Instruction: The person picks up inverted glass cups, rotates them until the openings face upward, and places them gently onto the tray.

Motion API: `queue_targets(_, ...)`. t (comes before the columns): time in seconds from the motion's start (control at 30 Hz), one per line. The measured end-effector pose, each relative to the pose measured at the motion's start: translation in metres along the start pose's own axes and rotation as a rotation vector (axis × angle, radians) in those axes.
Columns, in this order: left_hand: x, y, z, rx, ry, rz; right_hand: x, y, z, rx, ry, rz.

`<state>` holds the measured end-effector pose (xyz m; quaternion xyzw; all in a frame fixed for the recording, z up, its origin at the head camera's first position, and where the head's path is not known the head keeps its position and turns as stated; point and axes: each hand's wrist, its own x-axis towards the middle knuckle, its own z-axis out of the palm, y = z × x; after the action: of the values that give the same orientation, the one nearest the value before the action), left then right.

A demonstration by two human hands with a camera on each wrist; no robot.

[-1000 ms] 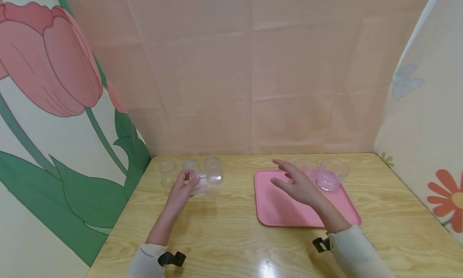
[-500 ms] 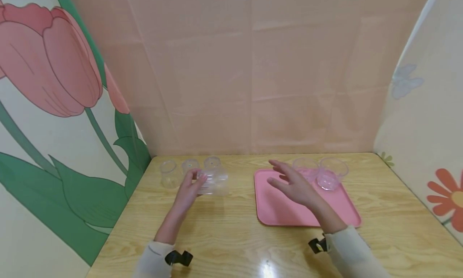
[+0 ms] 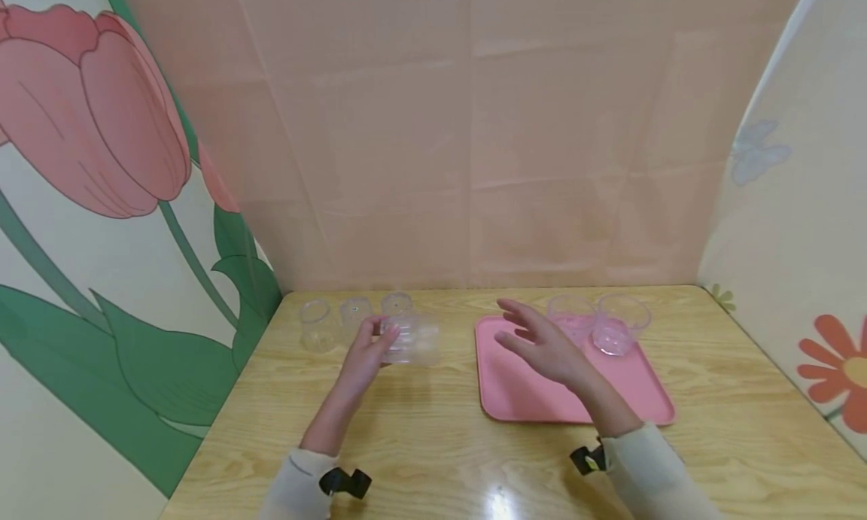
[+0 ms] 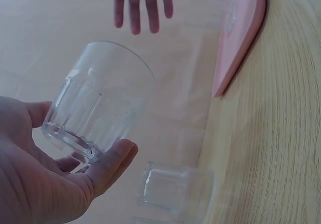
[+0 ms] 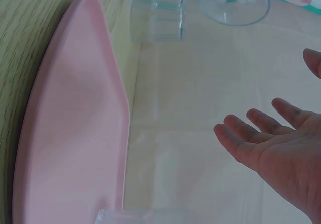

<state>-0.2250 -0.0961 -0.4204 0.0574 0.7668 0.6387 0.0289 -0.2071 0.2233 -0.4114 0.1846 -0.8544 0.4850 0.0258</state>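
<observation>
My left hand (image 3: 364, 354) holds a clear cup (image 3: 418, 339) by its base end, thumb on one side and fingers on the other. The cup lies tipped on its side in the air, its mouth toward the right. In the left wrist view its ribbed lower wall (image 4: 83, 108) shows, with nothing visible inside. My right hand (image 3: 545, 347) hovers above the pink tray (image 3: 528, 399), fingers spread and holding nothing. In the right wrist view this right hand (image 5: 286, 153) is apart from the held cup (image 5: 235, 15).
Behind my left hand, several similar clear cups stand in a row: one at the left (image 3: 318, 328), others partly hidden. Two clear wide-rimmed vessels, one at the right (image 3: 623, 313), stand at the tray's back edge. A pink cloth wall (image 3: 467, 166) closes the table's back.
My left hand has carried the cup rightward, away from the row of cups. My right hand has shifted slightly left, fingers still spread.
</observation>
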Motion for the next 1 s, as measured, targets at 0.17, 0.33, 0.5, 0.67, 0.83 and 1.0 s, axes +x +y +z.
queue_targets(0.17, 0.001, 0.000, 0.004, -0.029, -0.003, -0.002, 0.000, -0.005, 0.002, 0.011, -0.007, 0.010)
queue_targets(0.33, 0.001, 0.001, 0.008, -0.052, -0.006, 0.009, 0.000, -0.008, 0.005, 0.024, -0.018, 0.024)
queue_targets(0.5, 0.000, 0.003, 0.012, -0.067, -0.026, 0.014, 0.002, -0.008, 0.008, 0.049, -0.023, 0.027)
queue_targets(0.67, 0.001, 0.004, 0.017, -0.064, -0.039, 0.020, 0.002, -0.008, 0.010, 0.072, -0.023, 0.018)
queue_targets(0.83, 0.002, 0.006, 0.023, -0.079, -0.038, 0.026, 0.004, -0.008, 0.012, 0.085, -0.026, 0.007)
queue_targets(1.0, 0.003, 0.007, 0.026, -0.082, -0.045, 0.022, 0.004, -0.009, 0.013, 0.102, -0.034, 0.009)
